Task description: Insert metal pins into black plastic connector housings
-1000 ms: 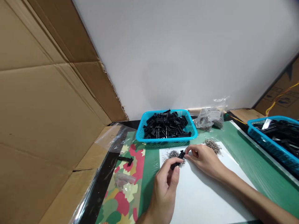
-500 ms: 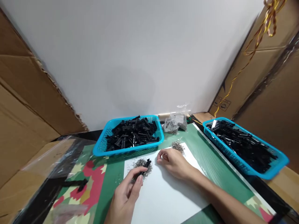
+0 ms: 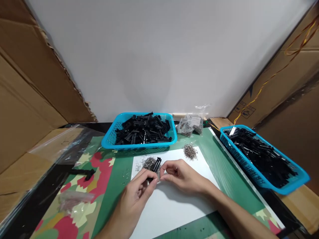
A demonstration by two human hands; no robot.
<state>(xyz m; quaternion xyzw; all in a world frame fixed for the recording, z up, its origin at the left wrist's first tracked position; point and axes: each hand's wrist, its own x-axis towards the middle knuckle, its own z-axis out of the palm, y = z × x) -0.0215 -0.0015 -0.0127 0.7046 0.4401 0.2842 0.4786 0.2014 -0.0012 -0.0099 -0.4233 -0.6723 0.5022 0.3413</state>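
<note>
My left hand (image 3: 141,191) is closed on a slim black part (image 3: 156,165), which points up and away over the white sheet (image 3: 174,202). Right beside it, my right hand (image 3: 180,174) has thumb and forefinger pinched together near the left fingertips; whatever sits in that pinch is too small to make out. Behind the black part lies a pile of small metal pieces (image 3: 149,163). A second pile of small metal pieces (image 3: 190,151) rests at the sheet's back right corner.
A blue basket (image 3: 139,145) of black parts stands at the back, another blue basket (image 3: 284,192) at the right. Clear bags (image 3: 190,125) lie between them. One black part (image 3: 86,173) and a small plastic bag (image 3: 74,199) are at left. Cardboard walls flank the table.
My right hand has moved left and down to meet my left hand. The black part is now tilted differently and shows more of its length. The camera view has shifted.
</note>
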